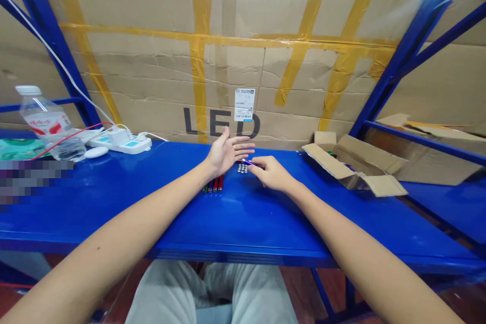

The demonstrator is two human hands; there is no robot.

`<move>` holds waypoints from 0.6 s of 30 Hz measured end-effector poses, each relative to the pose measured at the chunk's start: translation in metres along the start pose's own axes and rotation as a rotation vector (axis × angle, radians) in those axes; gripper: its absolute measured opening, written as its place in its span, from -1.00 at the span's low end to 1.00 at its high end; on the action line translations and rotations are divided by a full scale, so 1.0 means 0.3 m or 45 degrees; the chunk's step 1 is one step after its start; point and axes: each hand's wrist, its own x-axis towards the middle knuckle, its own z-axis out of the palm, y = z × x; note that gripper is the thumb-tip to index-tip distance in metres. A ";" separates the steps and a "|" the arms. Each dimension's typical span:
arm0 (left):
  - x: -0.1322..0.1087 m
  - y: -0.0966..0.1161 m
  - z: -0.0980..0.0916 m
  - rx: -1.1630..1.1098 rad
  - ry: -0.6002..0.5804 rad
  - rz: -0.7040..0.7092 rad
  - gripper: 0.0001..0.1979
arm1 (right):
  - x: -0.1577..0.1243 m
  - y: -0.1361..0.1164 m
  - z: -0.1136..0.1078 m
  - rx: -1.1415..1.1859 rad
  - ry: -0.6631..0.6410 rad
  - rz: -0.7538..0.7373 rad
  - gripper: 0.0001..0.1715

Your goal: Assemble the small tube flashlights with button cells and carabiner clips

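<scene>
Blue worktop [243, 223] with a row of slim coloured tubes [215, 185], their far ends hidden behind the left hand [231, 154]. The right hand's fingers cover part of 1 purple tube [248, 163]; whether its tip touches the small silver pieces [243, 168] beside it is unclear. The left hand grips nothing, fingers spread, thumb raised. The right hand [271, 173], knuckles up, pinches the purple tube.

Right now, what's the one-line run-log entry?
left hand: open, partly hiding coloured tubes; right hand: holding purple tube; small silver discs: on table; open carton: at right
</scene>
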 end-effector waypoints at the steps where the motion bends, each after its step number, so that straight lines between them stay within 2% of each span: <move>1: -0.001 0.001 0.001 -0.006 0.000 -0.005 -0.19 | 0.000 -0.001 -0.002 0.004 0.003 0.002 -0.64; 11: 0.000 0.001 0.007 -0.021 0.000 -0.035 -0.19 | 0.007 0.011 -0.007 -0.063 -0.016 -0.020 -0.71; 18: -0.001 0.003 0.006 -0.015 -0.017 -0.030 -0.20 | 0.009 0.016 -0.009 -0.094 -0.014 -0.043 -0.69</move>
